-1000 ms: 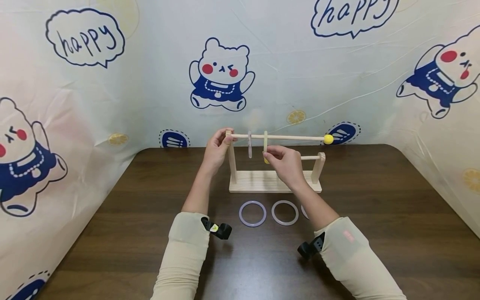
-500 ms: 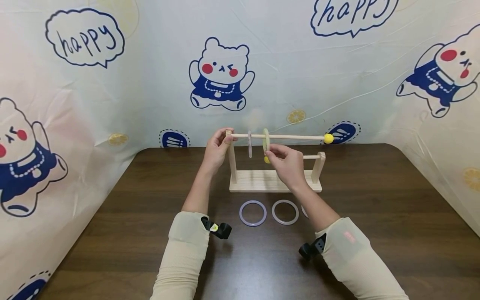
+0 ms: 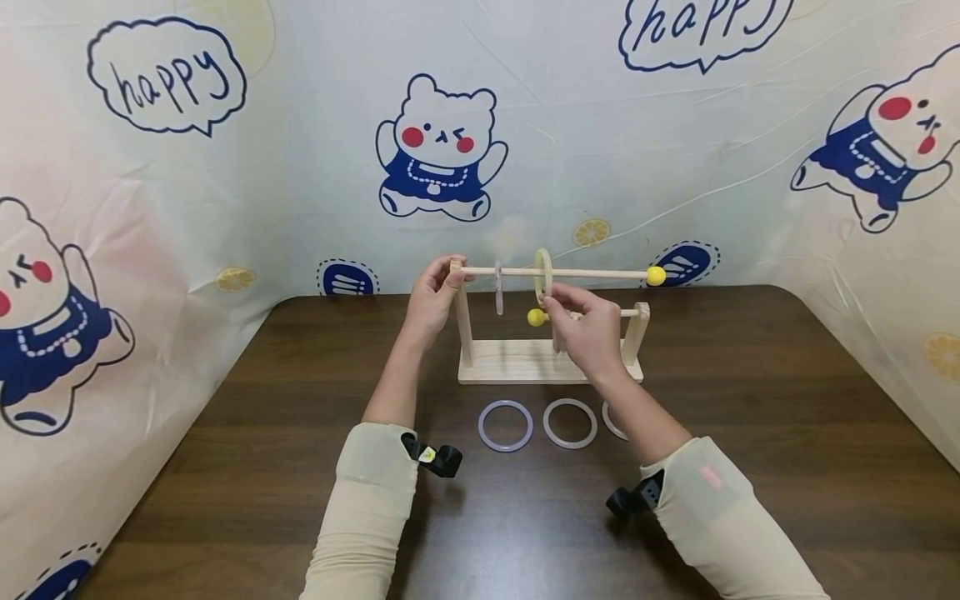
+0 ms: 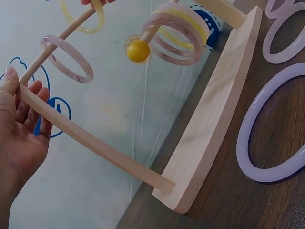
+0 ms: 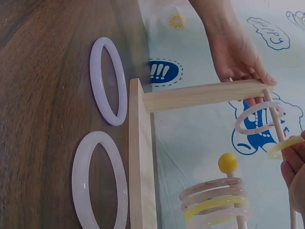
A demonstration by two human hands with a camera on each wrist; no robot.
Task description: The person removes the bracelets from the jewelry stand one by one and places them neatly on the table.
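A wooden bangle stand has a pale base (image 3: 517, 365) and a tall left post (image 3: 466, 329). My left hand (image 3: 432, 302) grips the top of this post, thumb in front. From there the upper rod (image 3: 600, 274) runs right to a yellow ball (image 3: 656, 277). A pale pinkish bangle (image 3: 498, 293) hangs on it near the post. Farther along, my right hand (image 3: 592, 335) pinches the lower edge of a yellow bangle (image 5: 285, 144) that encircles the rod. Several bangles (image 5: 209, 185) hang on the lower rod, behind its yellow end ball (image 3: 536, 317), partly hidden by my right hand in the head view.
On the brown table (image 3: 262, 467) before the stand lie a lavender bangle (image 3: 482, 427), a whitish bangle (image 3: 547, 427) and a third bangle (image 3: 609, 423) partly covered by my right forearm. A printed cloth backdrop (image 3: 315, 192) rises behind and at both sides.
My right hand has shifted a little to the right along the upper rod, carrying the yellow bangle, which now sits higher and turned. My left hand stays on the post.
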